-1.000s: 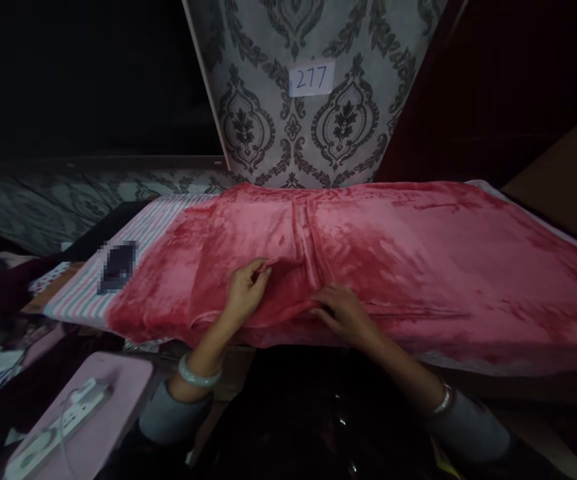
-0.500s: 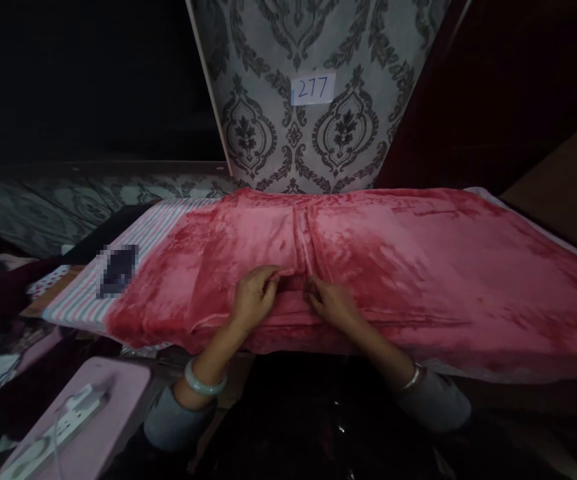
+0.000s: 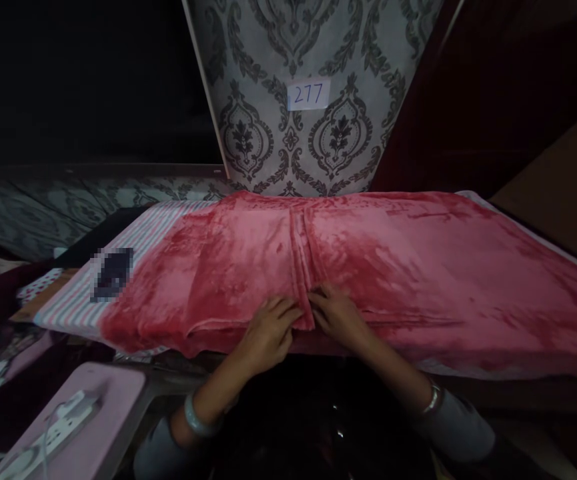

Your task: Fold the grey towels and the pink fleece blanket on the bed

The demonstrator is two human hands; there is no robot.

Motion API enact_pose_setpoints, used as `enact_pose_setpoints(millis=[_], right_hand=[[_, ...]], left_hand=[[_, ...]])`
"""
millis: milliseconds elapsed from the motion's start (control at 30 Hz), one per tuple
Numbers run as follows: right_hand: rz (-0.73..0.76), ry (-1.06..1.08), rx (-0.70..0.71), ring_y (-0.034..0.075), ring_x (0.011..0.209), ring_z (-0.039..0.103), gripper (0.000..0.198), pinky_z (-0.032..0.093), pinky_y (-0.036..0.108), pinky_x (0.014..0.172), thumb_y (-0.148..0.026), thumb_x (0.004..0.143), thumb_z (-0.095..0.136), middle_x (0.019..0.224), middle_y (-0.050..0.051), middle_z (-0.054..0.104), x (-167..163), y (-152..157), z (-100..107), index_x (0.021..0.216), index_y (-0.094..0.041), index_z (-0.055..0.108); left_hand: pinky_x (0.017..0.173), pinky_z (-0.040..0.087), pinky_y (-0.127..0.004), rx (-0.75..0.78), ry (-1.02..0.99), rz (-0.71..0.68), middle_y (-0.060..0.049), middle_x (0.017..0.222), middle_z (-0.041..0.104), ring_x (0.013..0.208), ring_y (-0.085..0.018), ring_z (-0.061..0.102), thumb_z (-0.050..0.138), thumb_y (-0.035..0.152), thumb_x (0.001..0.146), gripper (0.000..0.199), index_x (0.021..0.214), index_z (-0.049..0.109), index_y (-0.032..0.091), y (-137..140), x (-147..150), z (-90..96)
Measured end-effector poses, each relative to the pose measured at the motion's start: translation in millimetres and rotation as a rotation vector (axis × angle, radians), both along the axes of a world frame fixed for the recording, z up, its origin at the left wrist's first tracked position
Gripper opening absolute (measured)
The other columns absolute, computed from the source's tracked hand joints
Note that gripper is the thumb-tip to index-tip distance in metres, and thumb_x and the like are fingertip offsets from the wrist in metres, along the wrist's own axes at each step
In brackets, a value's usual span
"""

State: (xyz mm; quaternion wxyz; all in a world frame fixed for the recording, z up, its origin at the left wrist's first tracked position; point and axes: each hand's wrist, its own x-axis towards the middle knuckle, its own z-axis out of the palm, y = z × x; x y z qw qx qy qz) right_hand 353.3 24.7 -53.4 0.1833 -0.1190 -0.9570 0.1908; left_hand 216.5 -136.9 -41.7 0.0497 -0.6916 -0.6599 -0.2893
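Note:
A red-and-pink plush blanket (image 3: 398, 260) lies spread over the table, with folded layers at its middle. Two folded panels meet at a narrow strip of creases running front to back. My left hand (image 3: 271, 333) rests at the front edge, left of that strip, its fingers bent onto the fabric. Just across the strip, my right hand (image 3: 341, 317) has its fingertips closed on the fabric edge. The tips of both hands are partly hidden by the cloth and the knuckles.
A striped cloth (image 3: 68, 300) shows at the table's left end, with a blurred dark object (image 3: 113, 275) on it. A power strip (image 3: 61, 427) lies on a pink stool (image 3: 118, 400) at lower left. Behind stands a patterned wall with a paper marked 277 (image 3: 309, 95).
My left hand has come nearer and slightly right, bringing the raised fabric edge down flat at the front. My right hand has shifted slightly right and nearer. The view has tilted a little.

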Motion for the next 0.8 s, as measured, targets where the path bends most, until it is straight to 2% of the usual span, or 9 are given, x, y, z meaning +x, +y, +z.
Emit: enact_pose_setpoints(millis=[67, 167, 267, 400, 467, 567, 700, 800], right_hand=[[0.011, 0.060, -0.001, 0.022, 0.102, 0.058, 0.027, 0.048, 0.034, 0.089, -0.005, 0.087, 0.056, 0.111, 0.010, 0.060, 1.3, 0.8, -2.4, 0.108, -0.017, 0.068], [0.029, 0.124, -0.031, 0.021, 0.101, 0.058, 0.029, 0.049, 0.034, 0.088, -0.005, 0.089, 0.054, 0.112, 0.010, 0.060, 1.9, 1.9, -5.2, 0.110, -0.019, 0.068], [0.036, 0.145, -0.079, 0.021, 0.097, 0.059, 0.027, 0.049, 0.034, 0.085, -0.005, 0.089, 0.053, 0.107, 0.008, 0.060, 1.5, 2.7, -7.6, 0.107, -0.019, 0.068], [0.010, 0.131, -0.118, 0.020, 0.094, 0.059, 0.027, 0.049, 0.033, 0.084, -0.002, 0.086, 0.057, 0.105, 0.008, 0.060, 0.7, 3.4, -9.2, 0.106, -0.017, 0.068], [0.000, 0.114, -0.124, 0.020, 0.095, 0.059, 0.028, 0.048, 0.032, 0.084, -0.002, 0.084, 0.057, 0.104, 0.007, 0.060, 0.4, 3.8, -9.6, 0.105, -0.017, 0.068], [0.000, 0.100, -0.119, 0.020, 0.095, 0.059, 0.026, 0.047, 0.032, 0.084, -0.001, 0.084, 0.056, 0.103, 0.007, 0.060, 0.0, 4.7, -10.8, 0.100, -0.018, 0.068], [0.003, 0.093, -0.114, 0.020, 0.095, 0.059, 0.023, 0.047, 0.031, 0.084, -0.002, 0.085, 0.055, 0.102, 0.007, 0.061, -0.3, 5.2, -11.8, 0.096, -0.019, 0.068], [-0.009, 0.088, -0.113, 0.020, 0.095, 0.059, 0.022, 0.047, 0.032, 0.084, -0.004, 0.086, 0.059, 0.102, 0.007, 0.061, -0.4, 4.9, -10.1, 0.099, -0.019, 0.068]], left_hand=[[0.104, 0.049, -0.047, -0.012, -0.103, -0.022, -0.009, 0.126, 0.067, 0.120, -0.024, 0.059, 0.048, 0.002, 0.080, 0.051, 0.124, 0.064, 0.022, -4.7, -7.5, 9.3], [0.101, 0.050, -0.046, 0.027, -0.157, 0.002, -0.009, 0.120, 0.069, 0.116, -0.023, 0.061, 0.044, 0.008, 0.089, 0.043, 0.124, 0.064, 0.023, -4.9, -20.1, 20.4], [0.099, 0.050, -0.048, -0.054, -0.044, 0.032, -0.011, 0.118, 0.068, 0.113, -0.026, 0.060, 0.055, 0.017, 0.092, 0.033, 0.123, 0.064, 0.020, 4.2, -24.5, 22.9], [0.095, 0.050, -0.049, -0.241, 0.139, 0.047, -0.015, 0.121, 0.065, 0.113, -0.032, 0.057, 0.074, 0.024, 0.082, 0.045, 0.124, 0.061, 0.013, 21.2, -16.8, 18.3], [0.092, 0.050, -0.048, -0.265, 0.195, 0.061, -0.015, 0.116, 0.065, 0.111, -0.032, 0.058, 0.074, 0.024, 0.082, 0.042, 0.121, 0.062, 0.012, 27.7, -12.8, 15.3], [0.091, 0.048, -0.047, -0.259, 0.245, 0.052, -0.013, 0.110, 0.065, 0.108, -0.030, 0.058, 0.069, 0.019, 0.085, 0.027, 0.112, 0.064, 0.014, 33.8, -11.4, 11.4], [0.085, 0.048, -0.041, -0.219, 0.143, 0.068, -0.009, 0.097, 0.064, 0.098, -0.026, 0.059, 0.062, 0.014, 0.086, 0.009, 0.094, 0.063, 0.017, 40.5, -18.5, 10.2], [0.077, 0.048, -0.036, -0.174, -0.018, 0.116, -0.005, 0.087, 0.062, 0.086, -0.022, 0.059, 0.058, 0.012, 0.084, 0.007, 0.087, 0.060, 0.019, 47.0, -25.6, 14.3]])
